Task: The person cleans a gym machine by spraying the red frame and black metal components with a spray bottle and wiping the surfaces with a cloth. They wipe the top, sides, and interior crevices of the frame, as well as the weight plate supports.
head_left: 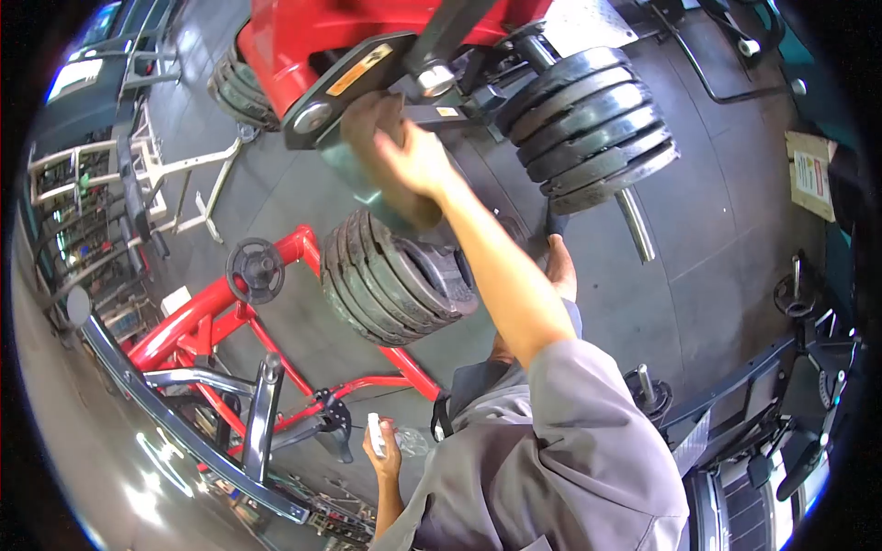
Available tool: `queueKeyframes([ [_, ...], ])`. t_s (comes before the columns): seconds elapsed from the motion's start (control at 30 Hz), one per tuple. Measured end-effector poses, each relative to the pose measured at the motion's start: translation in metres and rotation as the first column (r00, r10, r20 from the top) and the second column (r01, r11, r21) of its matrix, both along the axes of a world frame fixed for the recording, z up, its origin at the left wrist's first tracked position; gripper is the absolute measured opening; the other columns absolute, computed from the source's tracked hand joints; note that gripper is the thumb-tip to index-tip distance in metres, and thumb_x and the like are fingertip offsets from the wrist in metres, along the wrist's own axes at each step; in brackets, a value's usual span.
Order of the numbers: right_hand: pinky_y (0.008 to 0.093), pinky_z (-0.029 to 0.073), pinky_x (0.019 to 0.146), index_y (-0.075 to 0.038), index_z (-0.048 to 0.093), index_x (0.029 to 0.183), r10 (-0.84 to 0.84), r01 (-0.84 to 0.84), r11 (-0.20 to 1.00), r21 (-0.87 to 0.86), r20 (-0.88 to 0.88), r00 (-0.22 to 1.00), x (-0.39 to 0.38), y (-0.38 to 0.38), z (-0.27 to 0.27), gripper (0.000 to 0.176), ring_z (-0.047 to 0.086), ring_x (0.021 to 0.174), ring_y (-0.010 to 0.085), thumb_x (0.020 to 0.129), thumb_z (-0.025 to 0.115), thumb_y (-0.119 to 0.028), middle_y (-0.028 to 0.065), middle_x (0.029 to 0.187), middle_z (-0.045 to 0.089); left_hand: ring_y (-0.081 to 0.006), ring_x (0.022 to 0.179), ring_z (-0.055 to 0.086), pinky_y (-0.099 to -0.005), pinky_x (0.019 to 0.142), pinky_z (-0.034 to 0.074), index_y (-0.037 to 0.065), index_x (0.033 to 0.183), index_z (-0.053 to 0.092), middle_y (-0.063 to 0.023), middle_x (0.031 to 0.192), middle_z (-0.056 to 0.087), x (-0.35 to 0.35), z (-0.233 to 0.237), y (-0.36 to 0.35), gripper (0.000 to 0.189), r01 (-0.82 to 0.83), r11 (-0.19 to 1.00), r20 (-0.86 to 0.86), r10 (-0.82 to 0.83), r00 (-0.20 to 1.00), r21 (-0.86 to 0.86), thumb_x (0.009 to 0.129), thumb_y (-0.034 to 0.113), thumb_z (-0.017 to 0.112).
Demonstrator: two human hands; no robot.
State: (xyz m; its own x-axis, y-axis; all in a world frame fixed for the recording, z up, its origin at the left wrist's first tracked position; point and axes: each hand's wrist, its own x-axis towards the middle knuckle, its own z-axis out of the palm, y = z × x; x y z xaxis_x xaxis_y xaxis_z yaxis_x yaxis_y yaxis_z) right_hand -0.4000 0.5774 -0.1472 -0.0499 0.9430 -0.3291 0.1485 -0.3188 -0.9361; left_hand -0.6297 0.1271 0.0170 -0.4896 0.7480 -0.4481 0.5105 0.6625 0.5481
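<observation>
My right hand (413, 161) reaches forward to the red machine, over a dark curved plate-like part (377, 193) just below its black bracket (354, 78). Motion smears the fingers and the brownish-grey patch beside them, so I cannot tell whether a cloth is in that hand. Lower down, near my hip, my left hand (388, 450) is wrapped round a spray bottle (378, 433) with a white trigger head and a clear body. A stack of worn weight plates (386, 280) hangs below my right hand. Another stack of black plates (593, 129) sits on a metal bar to the right.
The red machine body (303, 37) fills the top. A red frame (207, 317) with a black round grip plate (255, 271) stands at left, beside a dark metal rail (165, 390). White racks (184, 170) are further off. A box with a label (810, 176) stands at right on dark floor tiles.
</observation>
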Motion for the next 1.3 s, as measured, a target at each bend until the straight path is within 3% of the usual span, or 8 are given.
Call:
queueKeyframes([
  [0.13, 0.0452, 0.039, 0.109, -0.001, 0.042, 0.143, -0.341, 0.278, 0.872, 0.404, 0.092, 0.936, -0.008, -0.121, -0.031, 0.078, 0.048, 0.129, 0.0388, 0.08, 0.078, -0.029, 0.0209, 0.141, 0.049, -0.0158, 0.079, 0.063, -0.03, 0.067, 0.055, -0.004, 0.099, 0.063, -0.01, 0.092, 0.064, 0.005, 0.0, 0.026, 0.03, 0.066, 0.998, 0.042, -0.066, 0.997, -0.001, 0.098, 0.026, 0.059],
  [0.27, 0.0444, 0.047, 0.098, 0.001, 0.052, 0.134, -0.755, 0.72, 0.65, -0.243, -0.314, 0.576, -0.026, -0.171, -0.097, 0.051, 0.061, 0.111, 0.0384, 0.089, 0.065, -0.019, 0.0213, 0.121, 0.064, -0.0155, 0.08, 0.062, -0.03, 0.067, 0.056, -0.003, 0.1, 0.062, -0.0097, 0.094, 0.064, 0.007, 0.009, 0.045, 0.026, 0.086, 0.996, 0.064, -0.086, 0.994, 0.002, 0.098, 0.022, 0.058],
  [0.37, 0.0518, 0.045, 0.08, 0.003, 0.065, 0.109, -0.481, 0.607, 0.694, -0.387, 0.379, 0.791, -0.024, -0.109, -0.031, 0.039, 0.062, 0.089, 0.0414, 0.095, 0.058, -0.032, 0.0227, 0.101, 0.066, -0.0155, 0.08, 0.062, -0.0299, 0.067, 0.056, -0.003, 0.099, 0.062, -0.0097, 0.095, 0.063, 0.008, 0.01, 0.043, 0.025, 0.085, 0.996, 0.093, -0.083, 0.992, -0.018, 0.098, 0.021, 0.057],
  [0.5, 0.0492, 0.03, 0.112, 0.009, 0.034, 0.145, -0.757, 0.763, 0.617, -0.192, 0.119, 0.643, -0.058, -0.118, -0.016, 0.065, 0.037, 0.135, 0.0478, 0.1, 0.053, -0.034, 0.0341, 0.142, 0.043, -0.015, 0.079, 0.062, -0.0292, 0.066, 0.055, -0.003, 0.098, 0.063, -0.0094, 0.094, 0.063, 0.003, 0.006, 0.029, 0.026, 0.067, 0.997, 0.076, -0.064, 0.995, -0.038, 0.098, 0.023, 0.057],
  [0.7, 0.0457, 0.045, 0.103, 0.008, 0.052, 0.132, -0.932, 0.383, -0.217, -0.898, 0.307, 0.191, -0.051, -0.139, -0.156, 0.061, 0.061, 0.117, 0.0377, 0.105, 0.033, -0.042, 0.0296, 0.122, 0.063, -0.0147, 0.074, 0.062, -0.03, 0.064, 0.054, -0.004, 0.096, 0.064, -0.0097, 0.09, 0.064, 0.002, 0.01, 0.003, 0.028, 0.103, 0.994, 0.012, -0.104, 0.995, 0.031, 0.097, 0.024, 0.058],
  [0.9, 0.041, 0.028, 0.117, 0.009, 0.028, 0.147, -0.878, 0.823, 0.442, -0.356, 0.015, 0.478, -0.086, -0.149, -0.065, 0.058, 0.038, 0.138, 0.0417, 0.101, 0.046, -0.02, 0.0328, 0.149, 0.035, -0.0133, 0.071, 0.06, -0.0289, 0.061, 0.051, -0.002, 0.092, 0.066, -0.0061, 0.082, 0.063, -0.008, 0.002, -0.019, 0.029, -0.08, 0.996, 0.064, 0.077, 0.995, 0.046, 0.097, 0.026, 0.059],
  [1.1, 0.064, 0.02, 0.114, -0.003, 0.044, 0.143, -0.303, -0.095, 0.859, 0.502, 0.65, 0.697, -0.074, -0.06, 0.062, 0.068, 0.019, 0.141, 0.0556, 0.083, 0.07, -0.022, 0.0281, 0.157, 0.021, -0.0113, 0.07, 0.059, -0.0282, 0.064, 0.05, -0.002, 0.093, 0.065, -0.0052, 0.08, 0.063, -0.008, -0.007, -0.033, 0.03, -0.065, 0.992, 0.035, 0.062, 0.997, 0.107, 0.098, 0.027, 0.06],
  [1.3, 0.0567, 0.025, 0.117, -0.006, 0.055, 0.135, -0.077, -0.836, 0.345, 0.428, 0.9, 0.429, -0.061, -0.041, 0.047, 0.053, 0.027, 0.142, 0.0476, 0.083, 0.055, -0.019, 0.0116, 0.15, 0.041, -0.0129, 0.066, 0.057, -0.0311, 0.059, 0.045, -0.003, 0.089, 0.066, -0.0055, 0.076, 0.062, 0.0, -0.006, -0.034, 0.03, -0.204, 0.958, 0.059, 0.196, 0.979, 0.202, 0.096, 0.026, 0.061],
])
